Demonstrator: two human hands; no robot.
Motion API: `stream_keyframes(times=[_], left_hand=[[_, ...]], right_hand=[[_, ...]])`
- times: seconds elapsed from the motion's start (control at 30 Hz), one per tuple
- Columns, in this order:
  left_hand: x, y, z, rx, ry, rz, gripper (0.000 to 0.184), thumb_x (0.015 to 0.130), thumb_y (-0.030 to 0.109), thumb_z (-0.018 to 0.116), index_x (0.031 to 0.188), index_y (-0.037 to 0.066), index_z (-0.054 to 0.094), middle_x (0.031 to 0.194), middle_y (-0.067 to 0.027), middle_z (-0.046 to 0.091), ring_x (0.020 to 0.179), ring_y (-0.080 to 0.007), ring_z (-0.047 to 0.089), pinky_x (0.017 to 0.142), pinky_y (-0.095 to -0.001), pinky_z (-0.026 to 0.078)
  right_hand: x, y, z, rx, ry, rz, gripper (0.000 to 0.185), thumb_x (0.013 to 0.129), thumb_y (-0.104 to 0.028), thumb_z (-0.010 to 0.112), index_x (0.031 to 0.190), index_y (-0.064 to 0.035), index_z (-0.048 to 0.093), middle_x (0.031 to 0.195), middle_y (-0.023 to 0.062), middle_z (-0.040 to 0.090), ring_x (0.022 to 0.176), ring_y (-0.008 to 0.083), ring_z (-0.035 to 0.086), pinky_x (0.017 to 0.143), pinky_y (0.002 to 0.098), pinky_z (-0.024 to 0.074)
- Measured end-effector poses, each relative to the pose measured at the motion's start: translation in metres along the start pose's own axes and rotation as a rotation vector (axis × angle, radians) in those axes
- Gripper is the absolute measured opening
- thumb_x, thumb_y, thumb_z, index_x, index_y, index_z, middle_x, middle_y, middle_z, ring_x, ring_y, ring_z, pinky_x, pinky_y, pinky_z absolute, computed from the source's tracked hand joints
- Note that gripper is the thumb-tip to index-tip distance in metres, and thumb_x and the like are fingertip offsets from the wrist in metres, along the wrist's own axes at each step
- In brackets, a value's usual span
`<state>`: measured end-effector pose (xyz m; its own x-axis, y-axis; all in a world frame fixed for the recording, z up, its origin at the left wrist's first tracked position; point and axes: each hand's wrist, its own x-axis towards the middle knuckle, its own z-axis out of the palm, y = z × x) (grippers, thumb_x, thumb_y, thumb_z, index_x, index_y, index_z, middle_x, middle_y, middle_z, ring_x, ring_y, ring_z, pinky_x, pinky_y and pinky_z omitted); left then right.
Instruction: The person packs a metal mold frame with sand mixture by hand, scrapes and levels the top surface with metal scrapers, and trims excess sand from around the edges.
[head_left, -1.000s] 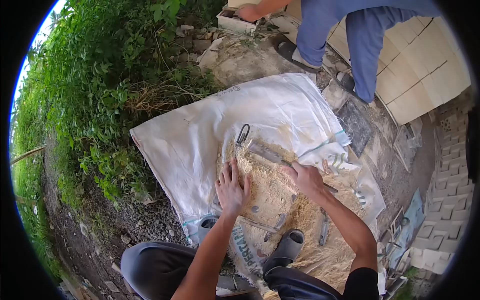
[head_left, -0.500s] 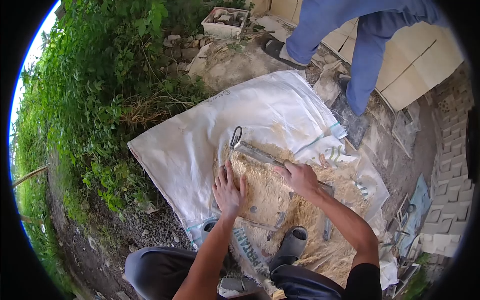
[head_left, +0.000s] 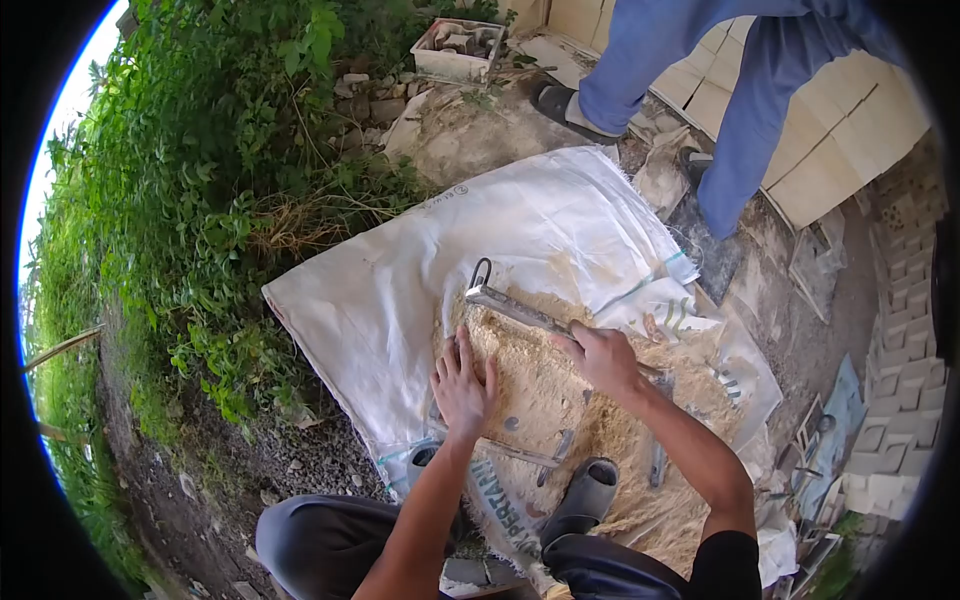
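Note:
A frame-like mould filled with pale sandy powder (head_left: 530,385) lies on a white woven sack (head_left: 370,265). Along the mould's far side runs a long greyish bar (head_left: 525,312), with a wire loop (head_left: 482,272) at its left end. My right hand (head_left: 605,362) is closed around this bar, thumb pointing left. My left hand (head_left: 463,392) lies on the mould's left edge, its fingers stretched out over the powder. Nearer my feet, a second bar (head_left: 510,452) forms the near side. Powder partly covers the frame, so its full shape is hidden.
Loose powder (head_left: 620,480) spreads over the sack on the right. A person in blue trousers (head_left: 745,130) stands beyond the sack. A white crate (head_left: 457,52) sits at the back, green plants (head_left: 200,200) grow on the left, and stacked pale blocks (head_left: 895,400) line the right.
The whole view has shifted slightly. Both hands keep nearly the same places on the mould and the bar.

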<state>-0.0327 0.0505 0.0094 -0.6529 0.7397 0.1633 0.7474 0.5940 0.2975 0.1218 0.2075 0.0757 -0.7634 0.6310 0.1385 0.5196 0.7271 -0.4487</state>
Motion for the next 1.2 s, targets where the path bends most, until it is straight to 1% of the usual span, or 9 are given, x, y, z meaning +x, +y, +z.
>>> stream_keyframes(times=[0.07,0.13,0.57,0.63,0.67,0.9,1.0,1.07,1.2], left_hand=[[0.0,0.001,0.001,-0.006,0.002,-0.004,0.067,0.091,0.04,0.049,0.147,0.01,0.029,0.134,-0.019,0.046,0.117,-0.0336,0.049,0.094,-0.045,0.037],[0.0,0.002,0.0,-0.015,-0.008,-0.003,0.068,0.09,0.04,0.049,0.147,0.01,0.029,0.135,-0.0191,0.046,0.118,-0.0336,0.049,0.094,-0.0451,0.037],[-0.001,-0.001,0.002,-0.031,0.003,0.004,0.068,0.09,0.04,0.05,0.147,0.011,0.029,0.133,-0.0199,0.046,0.117,-0.0333,0.05,0.093,-0.0443,0.038],[0.001,0.001,-0.002,-0.005,-0.011,-0.002,0.067,0.09,0.04,0.05,0.148,0.012,0.029,0.133,-0.0199,0.046,0.116,-0.0334,0.05,0.092,-0.0443,0.038],[0.001,0.002,-0.002,0.023,-0.036,-0.018,0.067,0.09,0.04,0.05,0.148,0.013,0.029,0.133,-0.0199,0.046,0.116,-0.0334,0.05,0.092,-0.0444,0.038],[0.001,-0.001,0.002,-0.021,0.023,0.023,0.065,0.091,0.04,0.048,0.148,0.014,0.028,0.133,-0.02,0.045,0.116,-0.0341,0.05,0.091,-0.0465,0.038],[0.0,0.002,0.001,0.013,-0.014,0.002,0.066,0.091,0.041,0.047,0.148,0.014,0.029,0.134,-0.0199,0.045,0.116,-0.0341,0.05,0.091,-0.0457,0.038],[0.0,0.0,0.002,0.019,-0.012,0.006,0.066,0.091,0.041,0.047,0.148,0.014,0.029,0.134,-0.0198,0.045,0.116,-0.0339,0.05,0.091,-0.0449,0.039],[0.002,0.0,0.0,0.009,-0.022,-0.007,0.066,0.091,0.041,0.048,0.148,0.013,0.029,0.133,-0.0199,0.045,0.116,-0.0338,0.049,0.092,-0.0444,0.039]], right_hand=[[-0.007,0.008,0.019,0.06,0.097,-0.034,0.048,0.091,-0.051,0.052,0.076,-0.0058,0.058,0.047,0.0107,0.053,0.042,0.0285,0.057,0.038,0.0386,0.0412],[-0.01,0.016,0.032,-0.13,-0.229,0.076,0.049,0.09,-0.052,0.053,0.077,-0.0053,0.059,0.047,0.0109,0.053,0.042,0.0282,0.056,0.037,0.0384,0.0412],[-0.006,0.024,0.033,0.014,0.016,-0.062,0.05,0.091,-0.052,0.051,0.075,-0.0056,0.058,0.05,0.0113,0.055,0.044,0.028,0.057,0.038,0.0389,0.0415],[0.0,0.017,0.027,-0.125,-0.333,0.13,0.047,0.091,-0.049,0.054,0.074,-0.005,0.057,0.05,0.0115,0.055,0.044,0.0289,0.057,0.039,0.0392,0.0416],[0.003,0.016,0.021,-0.126,-0.333,0.124,0.047,0.091,-0.049,0.054,0.074,-0.005,0.057,0.05,0.0115,0.055,0.044,0.0289,0.057,0.039,0.0392,0.0416],[-0.006,0.016,0.007,0.094,0.046,0.061,0.042,0.091,-0.042,0.058,0.072,-0.0041,0.056,0.051,0.0147,0.054,0.043,0.0307,0.055,0.04,0.0401,0.0424],[-0.022,0.029,0.016,0.069,-0.019,0.027,0.044,0.091,-0.044,0.057,0.071,-0.0046,0.056,0.05,0.0134,0.053,0.043,0.0308,0.055,0.041,0.0401,0.0429],[-0.02,0.029,0.01,-0.093,-0.253,0.117,0.045,0.091,-0.046,0.057,0.07,-0.0055,0.055,0.048,0.0122,0.051,0.042,0.0293,0.054,0.041,0.0398,0.0427],[-0.018,0.018,-0.019,-0.173,-0.228,0.135,0.048,0.09,-0.049,0.055,0.069,-0.0062,0.054,0.047,0.0114,0.05,0.042,0.0294,0.053,0.041,0.0404,0.0428]])
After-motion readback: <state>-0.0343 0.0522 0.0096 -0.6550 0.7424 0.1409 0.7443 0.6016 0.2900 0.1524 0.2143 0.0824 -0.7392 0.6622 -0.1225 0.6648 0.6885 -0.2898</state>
